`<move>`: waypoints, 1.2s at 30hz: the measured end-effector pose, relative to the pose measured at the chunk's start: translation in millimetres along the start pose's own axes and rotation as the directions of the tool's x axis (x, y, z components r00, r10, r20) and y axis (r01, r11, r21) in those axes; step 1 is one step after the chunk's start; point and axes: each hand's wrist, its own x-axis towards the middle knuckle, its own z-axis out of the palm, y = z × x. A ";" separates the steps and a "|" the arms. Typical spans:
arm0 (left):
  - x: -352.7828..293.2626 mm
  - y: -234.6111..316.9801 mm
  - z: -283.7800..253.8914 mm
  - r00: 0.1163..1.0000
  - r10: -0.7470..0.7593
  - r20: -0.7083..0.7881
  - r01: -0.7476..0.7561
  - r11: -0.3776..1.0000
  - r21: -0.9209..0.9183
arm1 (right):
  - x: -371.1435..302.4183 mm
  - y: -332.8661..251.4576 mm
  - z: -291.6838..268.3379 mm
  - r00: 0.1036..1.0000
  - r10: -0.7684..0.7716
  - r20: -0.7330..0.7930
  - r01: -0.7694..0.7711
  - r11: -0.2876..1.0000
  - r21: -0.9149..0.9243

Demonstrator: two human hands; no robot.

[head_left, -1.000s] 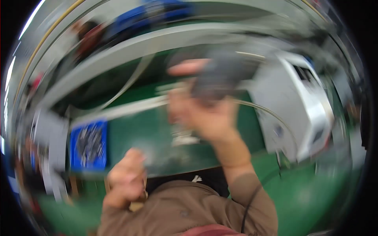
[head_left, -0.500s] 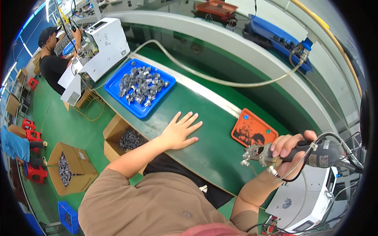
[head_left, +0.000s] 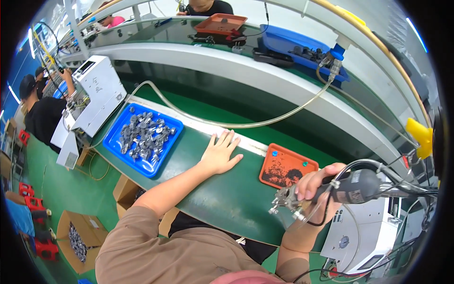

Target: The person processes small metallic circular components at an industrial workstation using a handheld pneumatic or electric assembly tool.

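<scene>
My left hand point(head_left: 220, 155) rests palm down on the green workbench point(head_left: 213, 203), fingers spread, its fingertips at the white strip along the far side. To its left sits a blue tray point(head_left: 151, 172) holding many small grey-and-metal parts point(head_left: 146, 135). My right hand point(head_left: 318, 187) is wrapped around a handheld power screwdriver point(head_left: 352, 184) with a dark grey body, a metal nose and thin hoses. Its nose points left, above the bench. Just beyond that nose lies an orange tray point(head_left: 302, 155) with tiny black screws point(head_left: 283, 176) and two small blue-green pieces.
A clear hose point(head_left: 255, 125) arcs over the bench. White machines stand at the left point(head_left: 101, 94) and right point(head_left: 354, 232). Cardboard boxes point(head_left: 92, 232) of parts are on the floor. Beyond the bench are a blue bin point(head_left: 283, 40) and another orange tray point(head_left: 220, 22). Other people work farther off.
My view has tilted up, showing more of the far side. The left hand has slid away from me to the bench's far strip. My right hand still holds the screwdriver.
</scene>
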 end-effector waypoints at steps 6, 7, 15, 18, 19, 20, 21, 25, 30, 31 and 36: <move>13.9 3.8 9.0 1.000 0.013 -0.002 -0.013 0.998 -0.056 | -11.5 10.7 8.2 0.989 0.129 -0.074 -0.127 0.991 0.030; 11.8 4.9 10.1 0.999 0.019 -0.031 -0.021 0.997 -0.080 | -11.9 10.1 11.7 0.985 0.153 -0.074 -0.153 0.988 0.006; 0.0 -14.7 11.7 0.995 0.015 -0.103 -0.031 0.987 -0.157 | -16.2 30.7 36.2 0.986 0.142 -0.084 -0.150 0.984 -0.100; 4.2 -13.5 11.3 0.993 0.040 -0.111 -0.060 0.980 -0.188 | -22.6 28.2 35.4 0.975 0.086 -0.206 -0.137 0.959 -0.248; 6.6 -14.5 11.2 0.995 0.049 -0.090 -0.067 0.977 -0.205 | -21.2 26.5 43.1 0.962 0.044 -0.270 -0.118 0.958 -0.262; 8.6 -14.3 11.4 0.996 0.068 -0.066 -0.081 0.972 -0.221 | -20.3 26.4 49.4 0.941 -0.004 -0.338 -0.097 0.955 -0.281; 10.1 -14.6 8.3 0.996 0.059 -0.065 -0.069 0.982 -0.178 | -21.2 28.5 53.5 0.935 -0.051 -0.350 -0.055 0.956 -0.287; 8.7 -19.8 9.7 0.980 0.144 -0.137 -0.172 0.959 -0.226 | -22.3 12.2 67.8 0.923 0.015 -0.385 -0.169 0.914 -0.369; 10.6 -3.3 11.3 0.997 0.056 -0.052 -0.069 0.954 -0.290 | -45.3 -5.5 78.6 0.849 -0.058 -0.526 -0.182 0.901 -0.393; 9.1 -6.7 14.5 0.995 0.081 -0.060 -0.095 0.952 -0.292 | -54.5 -8.7 82.4 0.851 -0.052 -0.523 -0.190 0.897 -0.399; 5.9 -5.1 14.7 0.993 0.075 -0.088 -0.093 0.972 -0.218 | -107.8 -11.9 83.5 0.884 -0.355 -0.303 0.094 0.771 -0.630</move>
